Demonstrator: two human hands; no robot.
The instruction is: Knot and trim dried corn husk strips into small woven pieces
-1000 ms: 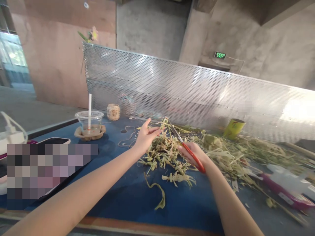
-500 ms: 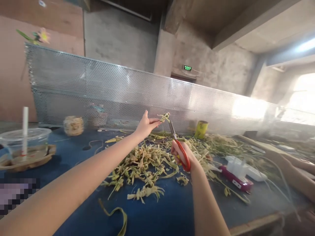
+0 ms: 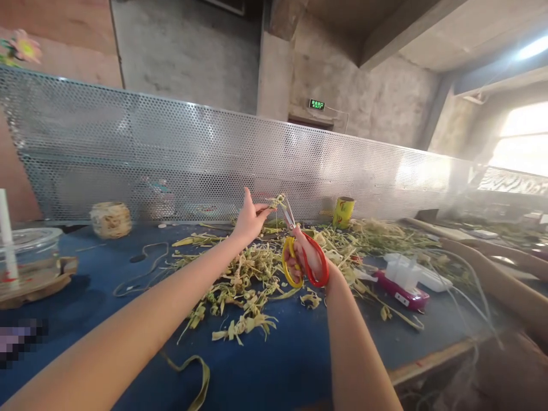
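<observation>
Between the thumb and fingers of my left hand [image 3: 252, 220] is a small knotted piece of pale green plant strip [image 3: 277, 201], held up above the table. My right hand [image 3: 306, 257] grips scissors [image 3: 315, 265] with one red and one yellow handle loop. The scissors' blades are parted and point up at the knotted piece; whether they touch it I cannot tell. Below both hands lies a heap of knotted strips [image 3: 242, 277] on the blue table [image 3: 257, 377]. A loose, curled strip [image 3: 200, 374] lies nearer to me.
A perforated metal screen [image 3: 180, 154] runs along the back. A yellow can [image 3: 343, 212], a wrapped jar [image 3: 110, 220] and a lidded plastic container [image 3: 32, 245] stand on the table. At right are a purple power strip [image 3: 405, 292] with cables and another person's arm [image 3: 496, 279].
The scissors have opened; the yellow loop now stands apart from the red one and the blades are spread. The view has shifted a little to the right. My left hand keeps its pinch.
</observation>
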